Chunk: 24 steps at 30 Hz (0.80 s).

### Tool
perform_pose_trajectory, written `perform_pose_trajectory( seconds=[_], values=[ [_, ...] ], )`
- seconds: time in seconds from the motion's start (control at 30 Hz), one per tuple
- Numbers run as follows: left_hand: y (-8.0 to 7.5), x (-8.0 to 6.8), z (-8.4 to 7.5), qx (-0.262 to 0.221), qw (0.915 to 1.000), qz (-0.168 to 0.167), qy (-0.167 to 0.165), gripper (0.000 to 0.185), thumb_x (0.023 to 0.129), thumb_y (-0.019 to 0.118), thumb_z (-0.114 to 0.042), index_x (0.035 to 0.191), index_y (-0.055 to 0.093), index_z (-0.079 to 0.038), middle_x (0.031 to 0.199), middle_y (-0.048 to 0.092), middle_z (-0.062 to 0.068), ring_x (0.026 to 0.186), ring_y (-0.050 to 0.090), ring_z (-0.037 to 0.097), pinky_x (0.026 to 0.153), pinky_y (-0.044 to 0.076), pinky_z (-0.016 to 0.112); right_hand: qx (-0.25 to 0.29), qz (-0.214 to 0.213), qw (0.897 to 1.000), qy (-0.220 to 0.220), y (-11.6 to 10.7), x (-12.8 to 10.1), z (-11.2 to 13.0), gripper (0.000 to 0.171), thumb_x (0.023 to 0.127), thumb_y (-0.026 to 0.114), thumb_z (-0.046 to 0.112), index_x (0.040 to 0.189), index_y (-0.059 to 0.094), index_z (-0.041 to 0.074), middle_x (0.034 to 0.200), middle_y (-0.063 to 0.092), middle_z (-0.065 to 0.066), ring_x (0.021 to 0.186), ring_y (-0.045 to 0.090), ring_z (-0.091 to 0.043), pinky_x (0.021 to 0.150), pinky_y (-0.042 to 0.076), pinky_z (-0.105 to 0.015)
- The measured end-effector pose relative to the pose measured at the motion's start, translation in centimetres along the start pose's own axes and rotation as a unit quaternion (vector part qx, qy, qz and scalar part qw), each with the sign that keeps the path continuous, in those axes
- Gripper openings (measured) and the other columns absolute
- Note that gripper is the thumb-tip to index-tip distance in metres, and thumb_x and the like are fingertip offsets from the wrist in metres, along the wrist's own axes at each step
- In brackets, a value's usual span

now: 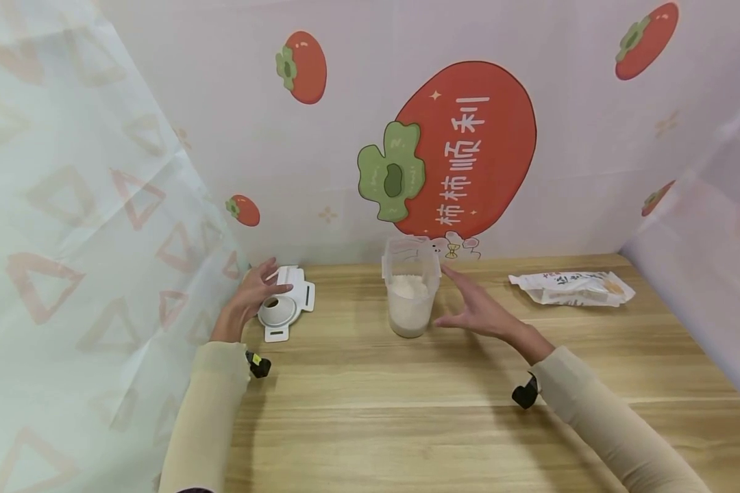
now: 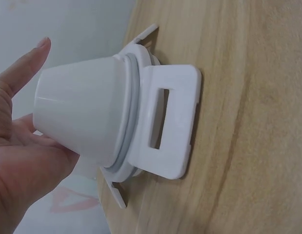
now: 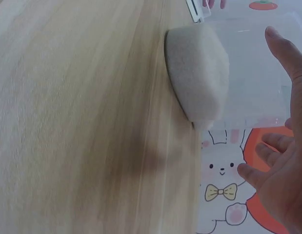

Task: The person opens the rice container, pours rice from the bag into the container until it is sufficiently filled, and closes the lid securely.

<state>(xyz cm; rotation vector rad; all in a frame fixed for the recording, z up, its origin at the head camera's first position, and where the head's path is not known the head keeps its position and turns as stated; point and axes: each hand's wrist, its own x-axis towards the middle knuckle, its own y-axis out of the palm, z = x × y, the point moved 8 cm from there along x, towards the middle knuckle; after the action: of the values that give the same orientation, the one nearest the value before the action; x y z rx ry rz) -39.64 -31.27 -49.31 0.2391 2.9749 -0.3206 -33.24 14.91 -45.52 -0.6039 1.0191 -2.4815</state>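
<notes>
A clear plastic container (image 1: 410, 294) half full of white rice stands on the wooden table (image 1: 419, 404) near the back wall; in the right wrist view the container (image 3: 224, 73) fills the upper part. My right hand (image 1: 477, 308) hovers just right of it, fingers spread, not touching. At the back left lies a white lid with a funnel-shaped spout (image 1: 284, 308). My left hand (image 1: 253, 294) rests against its left side with straight fingers. The left wrist view shows the spout (image 2: 87, 112) lying against my palm (image 2: 24, 165).
A flattened rice bag (image 1: 572, 287) lies at the back right of the table. Patterned plastic sheets wall in the left, back and right sides. A wrist camera mount (image 1: 524, 394) sits under each forearm.
</notes>
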Motion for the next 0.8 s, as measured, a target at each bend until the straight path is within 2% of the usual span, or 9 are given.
perform_pose_trajectory(
  seconds=[0.2,0.43,0.53,0.63,0.73,0.8],
  values=[
    [0.0,0.0,0.5,0.007,0.9999,0.008,-0.004,0.098,0.099,0.07,-0.001,0.17,0.002,-0.002,0.174,0.006,0.029,0.161,0.009,0.045,0.13,0.018,0.054,0.02,-0.007,1.0,-0.009,1.1,0.5,0.5,0.124,0.074,0.099,0.03,0.17,0.022,0.016,0.172,0.031,-0.013,0.157,0.031,-0.039,0.124,0.029,-0.066],
    [0.0,0.0,1.0,0.009,0.9997,0.018,-0.01,0.094,0.102,0.067,-0.003,0.17,0.002,-0.004,0.174,0.007,0.029,0.162,0.009,0.044,0.13,0.019,0.055,0.054,-0.013,0.998,0.008,2.2,0.8,0.4,0.129,0.075,0.099,0.028,0.171,0.015,0.015,0.171,0.031,-0.016,0.154,0.036,-0.041,0.117,0.039,-0.067],
    [-0.2,0.1,1.4,-0.001,0.9997,0.018,-0.017,0.093,0.103,0.066,-0.002,0.17,0.002,-0.006,0.174,0.008,0.028,0.162,0.011,0.042,0.13,0.018,0.054,0.074,-0.014,0.997,0.014,2.7,0.9,0.4,0.13,0.076,0.098,0.028,0.172,0.011,0.013,0.173,0.028,-0.016,0.154,0.036,-0.041,0.116,0.039,-0.068],
    [-0.5,0.3,1.7,-0.006,0.9997,0.011,-0.021,0.092,0.102,0.066,0.0,0.171,0.005,-0.006,0.174,0.013,0.027,0.161,0.017,0.041,0.129,0.024,0.052,0.095,-0.015,0.995,0.022,3.1,1.1,0.2,0.13,0.077,0.098,0.025,0.171,0.009,0.013,0.174,0.024,-0.014,0.154,0.035,-0.041,0.117,0.038,-0.067],
    [-0.5,0.6,1.8,-0.005,0.9997,0.005,-0.024,0.091,0.101,0.067,0.002,0.17,0.008,-0.005,0.173,0.018,0.027,0.16,0.023,0.04,0.123,0.039,0.038,0.104,-0.016,0.994,0.031,3.4,1.1,0.0,0.13,0.078,0.097,0.022,0.172,0.007,0.015,0.175,0.022,-0.013,0.155,0.034,-0.04,0.118,0.038,-0.067],
    [-0.6,0.8,1.9,-0.009,0.9997,-0.001,-0.024,0.09,0.1,0.066,0.005,0.17,0.011,-0.004,0.171,0.022,0.028,0.158,0.027,0.04,0.111,0.048,0.024,0.106,-0.017,0.994,0.036,3.4,1.1,-0.1,0.131,0.078,0.097,0.021,0.172,0.006,0.016,0.175,0.021,-0.012,0.155,0.034,-0.039,0.118,0.038,-0.066]
  ],
)
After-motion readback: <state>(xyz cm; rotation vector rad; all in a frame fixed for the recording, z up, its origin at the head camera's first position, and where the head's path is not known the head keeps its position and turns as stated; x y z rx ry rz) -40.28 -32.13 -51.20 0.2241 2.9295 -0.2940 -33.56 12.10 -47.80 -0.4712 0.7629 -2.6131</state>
